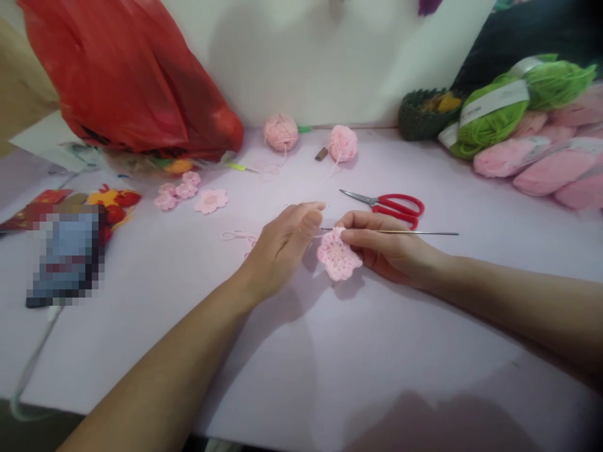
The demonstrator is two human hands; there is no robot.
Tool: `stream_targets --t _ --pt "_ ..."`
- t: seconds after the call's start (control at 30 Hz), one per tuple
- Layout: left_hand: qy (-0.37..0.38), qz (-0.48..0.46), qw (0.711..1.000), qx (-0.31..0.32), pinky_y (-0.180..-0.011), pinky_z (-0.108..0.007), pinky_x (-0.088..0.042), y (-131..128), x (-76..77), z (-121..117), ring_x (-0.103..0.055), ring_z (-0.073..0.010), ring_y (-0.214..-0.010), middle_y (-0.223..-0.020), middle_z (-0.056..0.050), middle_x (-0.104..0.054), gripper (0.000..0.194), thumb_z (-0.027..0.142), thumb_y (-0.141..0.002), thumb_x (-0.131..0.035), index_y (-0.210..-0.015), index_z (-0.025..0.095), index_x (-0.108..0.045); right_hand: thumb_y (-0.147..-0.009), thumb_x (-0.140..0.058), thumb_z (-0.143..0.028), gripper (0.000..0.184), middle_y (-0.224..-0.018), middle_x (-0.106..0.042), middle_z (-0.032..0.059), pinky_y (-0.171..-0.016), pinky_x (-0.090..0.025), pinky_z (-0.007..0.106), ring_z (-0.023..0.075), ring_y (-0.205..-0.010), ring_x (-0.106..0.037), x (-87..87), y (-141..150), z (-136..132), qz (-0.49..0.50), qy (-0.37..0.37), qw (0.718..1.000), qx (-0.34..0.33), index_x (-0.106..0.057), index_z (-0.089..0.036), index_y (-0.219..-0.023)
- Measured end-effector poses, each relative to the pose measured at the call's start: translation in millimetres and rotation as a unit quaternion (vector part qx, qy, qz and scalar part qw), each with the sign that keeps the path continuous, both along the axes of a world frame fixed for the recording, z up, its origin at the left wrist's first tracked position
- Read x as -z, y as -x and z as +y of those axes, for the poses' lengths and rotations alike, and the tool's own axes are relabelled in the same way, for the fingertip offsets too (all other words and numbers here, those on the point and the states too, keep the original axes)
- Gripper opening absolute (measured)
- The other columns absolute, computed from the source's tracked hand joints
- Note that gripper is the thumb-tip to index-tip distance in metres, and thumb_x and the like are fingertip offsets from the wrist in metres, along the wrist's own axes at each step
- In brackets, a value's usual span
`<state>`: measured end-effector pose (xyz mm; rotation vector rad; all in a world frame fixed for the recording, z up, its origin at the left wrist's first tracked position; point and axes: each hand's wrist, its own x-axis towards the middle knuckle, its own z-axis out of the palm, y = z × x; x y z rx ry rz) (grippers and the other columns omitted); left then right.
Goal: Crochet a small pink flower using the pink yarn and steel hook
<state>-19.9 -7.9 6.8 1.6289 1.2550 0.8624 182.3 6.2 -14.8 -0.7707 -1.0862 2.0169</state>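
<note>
My right hand (393,248) pinches a thin metal crochet hook (438,233) together with the top edge of a pink crocheted flower (340,254). The hook lies level, its tip pointing left past the flower, which hangs just above the table. To the left, my left hand (287,245) is closed, thumb against the forefinger. A strand of pink yarn (239,235) runs from the flower into it, and a loose loop lies on the table behind that hand. The palm and lower fingers of my left hand are partly hidden.
Red-handled scissors (398,205) lie beyond my right hand. Two pink yarn balls (281,133) sit at the back. A finished flower (211,201) and smaller ones are at left, by a red bag (141,75). Green yarn (494,113) is piled at right; a phone-like device (66,257) stands at left.
</note>
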Motion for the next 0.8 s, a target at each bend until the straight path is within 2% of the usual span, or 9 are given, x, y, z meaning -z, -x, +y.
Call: stream_targets --t 0.1,0.2,0.3,0.4,0.53,0.6,0.7,0.8 --pt "-0.019 -0.007 1.0 -0.003 -0.078 -0.033 -0.051 4.2 3.6 1.2 -0.062 -0.0194 -0.087 -0.113 -0.009 -0.066 0.055 0.062 -0.096 -0.039 -0.128 0.025 -0.065 -0.09 -0.064 -0.017 0.004 -0.078 -0.066 0.0023 -0.068 -0.053 0.021 0.0101 -0.07 -0.063 1.3 -0.7 0.8 0.006 -0.004 1.0 0.008 -0.066 -0.014 -0.088" --pt "-0.016 -0.023 1.0 0.002 -0.061 -0.028 -0.046 7.3 5.5 4.0 -0.055 -0.0125 -0.066 -0.101 -0.006 -0.064 0.054 0.06 -0.098 -0.037 -0.13 0.025 -0.063 -0.091 -0.064 -0.018 0.004 -0.08 -0.065 0.0021 -0.069 -0.052 0.021 0.0101 -0.072 -0.063 2.7 -1.5 1.4 0.012 -0.011 1.0 0.019 -0.066 -0.015 -0.089" --pt "0.008 -0.051 0.999 -0.002 -0.051 -0.026 -0.039 8.2 2.7 7.1 -0.051 -0.01 -0.057 -0.094 -0.005 -0.062 0.054 0.06 -0.098 -0.038 -0.129 0.023 -0.063 -0.091 -0.064 -0.018 0.005 -0.079 -0.064 0.0014 -0.069 -0.051 0.021 0.0096 -0.072 -0.062 3.0 -1.2 2.0 0.012 -0.017 0.999 0.031 -0.065 -0.015 -0.087" --pt "0.032 -0.109 0.993 -0.011 -0.048 -0.026 -0.036 8.9 -0.8 11.1 -0.048 -0.0093 -0.054 -0.092 -0.005 -0.063 0.056 0.064 -0.094 -0.042 -0.119 0.022 -0.067 -0.091 -0.064 -0.017 0.006 -0.076 -0.062 0.0008 -0.067 -0.049 0.022 0.0096 -0.07 -0.06 2.9 -0.4 2.8 0.005 -0.018 0.999 0.045 -0.064 -0.014 -0.086" --pt "0.066 -0.156 0.985 -0.006 -0.052 -0.027 -0.038 11.3 0.6 16.0 -0.052 -0.0128 -0.06 -0.08 -0.006 -0.063 0.057 0.069 -0.091 -0.043 -0.094 0.02 -0.073 -0.09 -0.064 -0.017 0.007 -0.074 -0.061 0.0005 -0.066 -0.048 0.022 0.0098 -0.069 -0.058 3.8 -0.2 3.7 0.004 -0.022 0.998 0.062 -0.064 -0.014 -0.084" --pt "0.057 -0.149 0.987 0.008 -0.06 -0.028 -0.042 11.3 2.7 15.8 -0.054 -0.0144 -0.066 -0.083 -0.007 -0.064 0.06 0.068 -0.092 -0.041 -0.082 0.019 -0.072 -0.09 -0.064 -0.017 0.007 -0.074 -0.061 0.0005 -0.065 -0.047 0.022 0.0093 -0.068 -0.058 4.0 -0.3 3.8 0.008 -0.028 0.998 0.063 -0.064 -0.014 -0.084" --pt "0.0 -0.08 0.997 0.012 -0.071 -0.03 -0.045 8.6 4.1 11.3 -0.056 -0.0159 -0.076 -0.097 -0.008 -0.066 0.058 0.063 -0.096 -0.039 -0.079 0.017 -0.071 -0.09 -0.064 -0.016 0.008 -0.074 -0.063 0.0008 -0.065 -0.047 0.021 0.0089 -0.068 -0.058 3.5 0.0 3.9 0.014 -0.025 0.998 0.063 -0.064 -0.014 -0.083" --pt "-0.045 0.019 0.999 0.003 -0.078 -0.031 -0.044 5.3 2.1 5.1 -0.057 -0.0172 -0.082 -0.094 -0.007 -0.066 0.054 0.059 -0.098 -0.04 -0.085 0.017 -0.071 -0.09 -0.064 -0.015 0.006 -0.076 -0.064 0.001 -0.066 -0.047 0.02 0.0083 -0.068 -0.058 2.8 0.4 4.1 0.015 -0.019 0.998 0.064 -0.064 -0.014 -0.084"
